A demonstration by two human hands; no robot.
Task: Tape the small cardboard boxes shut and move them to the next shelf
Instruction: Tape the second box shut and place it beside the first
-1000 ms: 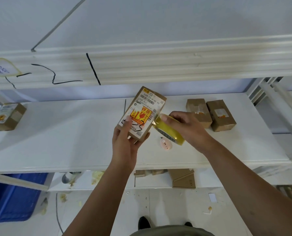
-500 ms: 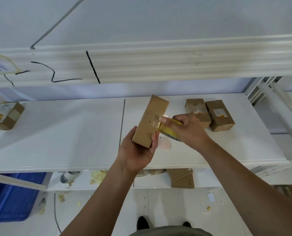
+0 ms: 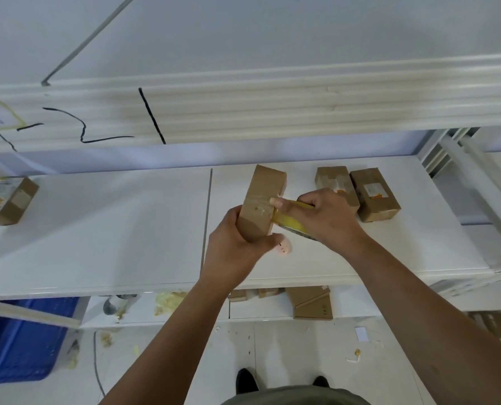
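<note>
My left hand (image 3: 234,252) grips the near end of a small brown cardboard box (image 3: 262,200), held tilted above the white shelf (image 3: 97,229). My right hand (image 3: 325,217) holds a yellow tape roll (image 3: 294,226) against the box's right side, with its forefinger pressing tape onto the box. Two more brown boxes (image 3: 335,182) (image 3: 374,197) lie side by side on the shelf at the right. Another labelled box (image 3: 5,200) sits on the shelf at the far left.
A small pink object (image 3: 284,247) lies on the shelf under the held box. An upper shelf beam (image 3: 272,106) hangs overhead. On a lower shelf sit cardboard pieces (image 3: 312,302). A blue bin (image 3: 18,340) stands on the floor at the left. White uprights (image 3: 477,182) are at the right.
The box was turned from label side up to plain side up. My right hand brought the tape roll against its right side and pressed tape on.
</note>
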